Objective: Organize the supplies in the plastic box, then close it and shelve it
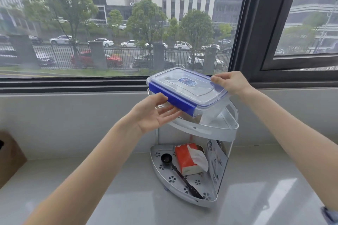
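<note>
A clear plastic box with a lid and blue latches sits tilted at the top tier of a white corner shelf. The lid is on and the near blue latch is folded down. My left hand cups the box's near left side from below, palm up. My right hand grips the far right edge of the lid. The box's lower right corner rests inside the upper tray. What is in the box cannot be made out.
The shelf's lower tier holds a red tissue pack, a black scoop and a printed card. The shelf stands on a grey counter under a large window. A brown cardboard box is at the left edge.
</note>
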`<state>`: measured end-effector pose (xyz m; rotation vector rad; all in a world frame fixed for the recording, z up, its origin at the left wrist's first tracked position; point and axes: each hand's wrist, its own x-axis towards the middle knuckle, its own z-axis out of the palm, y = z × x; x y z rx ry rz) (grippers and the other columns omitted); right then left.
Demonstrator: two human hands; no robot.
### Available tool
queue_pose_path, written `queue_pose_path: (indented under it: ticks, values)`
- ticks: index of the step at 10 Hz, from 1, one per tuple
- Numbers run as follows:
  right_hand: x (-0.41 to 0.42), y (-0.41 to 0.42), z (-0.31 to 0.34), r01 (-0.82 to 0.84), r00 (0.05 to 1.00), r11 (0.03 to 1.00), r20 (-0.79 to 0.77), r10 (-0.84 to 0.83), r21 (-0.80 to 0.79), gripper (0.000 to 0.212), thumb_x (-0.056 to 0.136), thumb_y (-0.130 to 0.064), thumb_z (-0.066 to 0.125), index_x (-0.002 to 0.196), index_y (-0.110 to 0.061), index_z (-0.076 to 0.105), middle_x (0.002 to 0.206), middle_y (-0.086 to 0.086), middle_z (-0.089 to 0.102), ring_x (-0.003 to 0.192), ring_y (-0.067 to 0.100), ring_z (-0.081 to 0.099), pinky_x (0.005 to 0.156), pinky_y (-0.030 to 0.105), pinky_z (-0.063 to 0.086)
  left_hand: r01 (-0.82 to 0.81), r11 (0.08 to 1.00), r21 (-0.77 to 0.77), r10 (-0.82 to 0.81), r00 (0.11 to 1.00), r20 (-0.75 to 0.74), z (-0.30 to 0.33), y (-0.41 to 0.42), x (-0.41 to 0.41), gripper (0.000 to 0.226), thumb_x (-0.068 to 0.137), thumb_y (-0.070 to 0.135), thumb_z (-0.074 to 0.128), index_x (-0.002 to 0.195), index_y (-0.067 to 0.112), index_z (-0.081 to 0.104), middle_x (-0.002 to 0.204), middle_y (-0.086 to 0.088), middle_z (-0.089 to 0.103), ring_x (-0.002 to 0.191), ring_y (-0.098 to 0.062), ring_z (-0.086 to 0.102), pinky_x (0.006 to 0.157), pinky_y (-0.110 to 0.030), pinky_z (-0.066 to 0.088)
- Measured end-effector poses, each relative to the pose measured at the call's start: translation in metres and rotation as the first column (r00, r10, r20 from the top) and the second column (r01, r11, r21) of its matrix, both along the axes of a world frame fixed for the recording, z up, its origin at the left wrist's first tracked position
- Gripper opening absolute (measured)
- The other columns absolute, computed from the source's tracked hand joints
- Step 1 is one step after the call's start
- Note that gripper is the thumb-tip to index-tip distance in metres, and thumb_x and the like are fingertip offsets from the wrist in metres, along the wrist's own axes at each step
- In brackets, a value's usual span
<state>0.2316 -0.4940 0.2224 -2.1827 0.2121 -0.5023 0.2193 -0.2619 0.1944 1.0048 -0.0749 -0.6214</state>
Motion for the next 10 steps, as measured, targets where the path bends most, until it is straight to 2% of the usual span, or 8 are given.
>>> queue_pose_path:
  ticks: [2, 4, 6, 7, 9, 10]
  values:
    - [0.000, 0.005, -0.003, 0.036, 0.999, 0.998, -0.019, -0.037, -0.053, 0.031, 0.085, -0.031, 0.061, 0.109, -0.014, 0.069, 0.119, 0.007, 0.067, 0.106, 0.017, 0.054, 0.085, 0.023, 0.035, 0.004, 1.000, 0.020, -0.004, 1.000, -0.001, -0.006, 0.006, -0.001, 0.023, 0.085, 0.002, 0.043, 0.108, 0.001, 0.045, 0.094, -0.017, 0.061, 0.086, -0.024, 0.064, 0.073, -0.035, 0.056]
    - [-0.002, 0.008, -0.008, 0.029, 0.998, 0.989, -0.053, -0.037, -0.146, 0.027, 0.088, -0.023, 0.056, 0.110, -0.013, 0.067, 0.117, 0.010, 0.067, 0.108, 0.017, 0.057, 0.084, 0.020, 0.034, 0.009, 0.999, 0.035, -0.009, 1.000, 0.001, -0.006, 0.007, -0.003, 0.026, 0.085, 0.003, 0.042, 0.111, 0.003, 0.045, 0.097, -0.017, 0.060, 0.089, -0.024, 0.063, 0.075, -0.037, 0.055]
    - [-0.007, 0.009, -0.006, 0.019, 0.996, 0.985, -0.083, -0.034, -0.173, 0.031, 0.092, -0.024, 0.048, 0.117, -0.014, 0.063, 0.125, 0.008, 0.063, 0.120, 0.020, 0.052, 0.092, 0.023, 0.035, 0.027, 0.998, 0.062, -0.027, 1.000, 0.007, -0.004, 0.010, -0.007, 0.020, 0.085, 0.006, 0.042, 0.105, 0.005, 0.047, 0.097, -0.015, 0.060, 0.090, -0.023, 0.062, 0.075, -0.035, 0.055]
    - [-0.011, 0.011, -0.005, -0.010, 0.994, 0.974, -0.112, -0.015, -0.226, 0.032, 0.093, -0.023, 0.046, 0.121, -0.015, 0.061, 0.127, 0.008, 0.061, 0.121, 0.021, 0.051, 0.092, 0.023, 0.036, 0.037, 0.995, 0.097, -0.040, 0.999, 0.027, -0.001, 0.013, -0.009, 0.018, 0.086, 0.009, 0.042, 0.102, 0.006, 0.048, 0.097, -0.013, 0.061, 0.091, -0.022, 0.061, 0.076, -0.034, 0.055]
    - [-0.024, 0.020, 0.003, -0.082, 0.981, 0.934, -0.192, 0.016, -0.346, 0.037, 0.094, -0.022, 0.044, 0.128, -0.014, 0.054, 0.136, 0.010, 0.054, 0.127, 0.025, 0.047, 0.103, 0.030, 0.036, 0.026, 0.988, 0.152, -0.039, 0.996, 0.086, 0.010, 0.021, -0.019, 0.018, 0.088, 0.014, 0.043, 0.105, 0.008, 0.045, 0.107, -0.014, 0.058, 0.100, -0.024, 0.059, 0.078, -0.035, 0.055]
    - [-0.032, 0.031, 0.012, -0.105, 0.978, 0.916, -0.207, 0.024, -0.388, 0.038, 0.095, -0.022, 0.042, 0.130, -0.013, 0.051, 0.138, 0.010, 0.052, 0.127, 0.026, 0.047, 0.104, 0.032, 0.036, -0.033, 0.982, 0.184, 0.010, 0.993, 0.122, 0.020, 0.028, -0.025, 0.010, 0.088, 0.013, 0.042, 0.094, 0.008, 0.048, 0.107, -0.013, 0.054, 0.098, -0.024, 0.058, 0.084, -0.037, 0.051]
